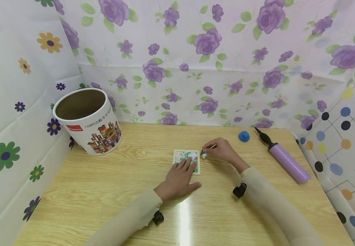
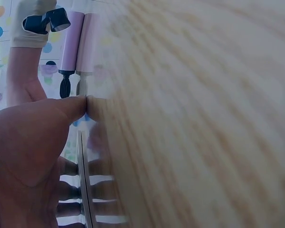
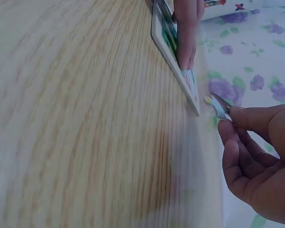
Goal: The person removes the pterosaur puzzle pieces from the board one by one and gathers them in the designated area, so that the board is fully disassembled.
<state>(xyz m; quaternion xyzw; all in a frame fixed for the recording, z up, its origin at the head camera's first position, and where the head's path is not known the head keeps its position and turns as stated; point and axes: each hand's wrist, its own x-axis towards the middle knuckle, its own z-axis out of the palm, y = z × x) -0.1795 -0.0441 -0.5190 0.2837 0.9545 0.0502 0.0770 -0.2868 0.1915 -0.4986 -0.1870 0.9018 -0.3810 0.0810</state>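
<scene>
A small square puzzle board [image 1: 197,169] with a green and white printed picture lies on the table. My left hand [image 1: 179,179] rests over its lower left part, fingers spread fairly straight on the picture and thumb out to the side on the wood. Just off the board's right edge, my right hand [image 1: 222,150] pinches a small, thin puzzle piece [image 3: 218,107] between thumb and fingertips. Some light blue and yellow print shows on this piece; it is tilted and apart from the board. Part of the picture is hidden under the left fingers [image 3: 186,38].
A large white printed bucket [image 1: 103,128] stands at the back left. Toward the back right are a blue lump-like object [image 1: 244,136] and a purple hand pump [image 1: 288,162] with a black nozzle. Flowered cloth [image 1: 183,92] hangs behind the wooden table [image 1: 103,184].
</scene>
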